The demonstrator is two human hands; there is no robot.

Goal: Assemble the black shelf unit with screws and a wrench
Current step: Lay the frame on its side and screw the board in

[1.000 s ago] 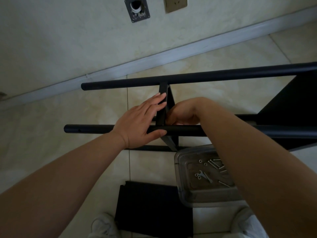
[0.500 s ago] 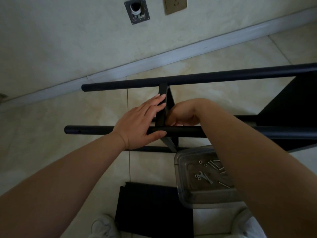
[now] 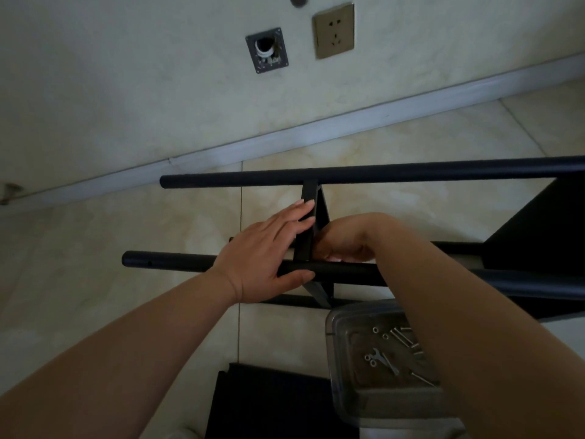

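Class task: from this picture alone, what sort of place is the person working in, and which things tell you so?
Probably a room in a home or flat: a tiled floor, a wall socket above a skirting board.

I see a pale tiled floor [image 3: 95, 248] with dark grout lines, meeting a light skirting board [image 3: 316, 128] at the wall. The black shelf frame [image 3: 411, 172] lies on its side on the tiles. Nearer me, a clear plastic tray [image 3: 348, 391] sits on the floor holding loose screws [image 3: 402, 337] and a small wrench [image 3: 384, 361]. Just beside it lies a flat black panel [image 3: 269, 403].
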